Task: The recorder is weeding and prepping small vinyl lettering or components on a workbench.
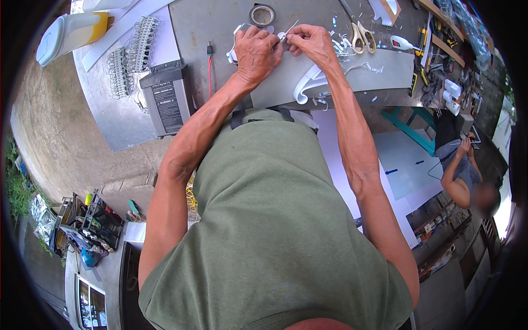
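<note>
Both of my hands are close together over the grey metal worktop, with fingers pinched around a small white piece (282, 37). A thin pale wire (293, 27) sticks up from it. My left hand (257, 52) is closed, its back facing up, and covers part of the piece. From the other side my right hand (312, 44) pinches at the wire's lower end with thumb and forefinger. A looped white cable (232, 55) lies beside my left hand. Just beyond it rests a roll of black tape (262, 15). Below my right hand lies a curled white strip (308, 83).
Scissors (363, 38) and small white scraps lie right of my hands. On the left stand a black-and-grey battery (166, 99), a connector with red wire (209, 50), metal coils (142, 47) and a yellow-filled jug (74, 34). Tools crowd the right; another person (467, 170) sits there.
</note>
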### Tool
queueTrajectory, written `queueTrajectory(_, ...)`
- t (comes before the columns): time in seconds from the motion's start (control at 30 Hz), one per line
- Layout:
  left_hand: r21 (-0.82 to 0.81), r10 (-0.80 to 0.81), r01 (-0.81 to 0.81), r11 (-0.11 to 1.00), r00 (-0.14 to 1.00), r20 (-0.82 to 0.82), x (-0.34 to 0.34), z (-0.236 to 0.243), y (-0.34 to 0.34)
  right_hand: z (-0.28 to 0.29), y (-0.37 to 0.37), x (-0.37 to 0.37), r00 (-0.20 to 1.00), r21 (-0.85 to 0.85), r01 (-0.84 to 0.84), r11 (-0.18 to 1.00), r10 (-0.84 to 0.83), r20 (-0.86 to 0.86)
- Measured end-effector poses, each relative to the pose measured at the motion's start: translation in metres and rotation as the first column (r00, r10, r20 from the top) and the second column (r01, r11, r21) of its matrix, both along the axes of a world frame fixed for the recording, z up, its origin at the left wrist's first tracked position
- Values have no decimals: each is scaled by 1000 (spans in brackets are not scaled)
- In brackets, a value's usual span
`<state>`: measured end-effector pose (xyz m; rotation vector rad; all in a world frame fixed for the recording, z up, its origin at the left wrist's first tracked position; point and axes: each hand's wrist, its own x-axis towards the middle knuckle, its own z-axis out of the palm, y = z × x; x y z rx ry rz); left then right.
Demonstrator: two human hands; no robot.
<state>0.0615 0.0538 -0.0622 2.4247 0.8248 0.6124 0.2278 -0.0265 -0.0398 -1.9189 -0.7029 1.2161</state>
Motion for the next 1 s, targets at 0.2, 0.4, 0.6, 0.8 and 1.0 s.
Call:
queueTrajectory(0.2, -1, 23, -23, 1000, 999, 24, 1, -2, -1, 2, 0, -1, 1000, 4, -8, 1000, 8, -1)
queueTrajectory(0.4, 0, 40, -40, 999, 998, 38, 3, -3, 0, 1, 1, 0, 1000, -2, -10, 1000, 10, -9)
queueTrajectory(0.6, -5, 23, -23, 1000, 999, -48, 4, 2, -1, 5, 5, -4, 998, -58, -2, 998, 5, 58)
queueTrajectory(0.8, -60, -8, 7, 998, 1000, -20, -4, 1, 0, 4, 7, -8, 994, -70, 1, 998, 7, 111)
queueTrajectory(1.0, -50, -39, 40, 998, 999, 37, -46, 28, 7, 3, 6, -7, 991, -77, -5, 997, 15, 130)
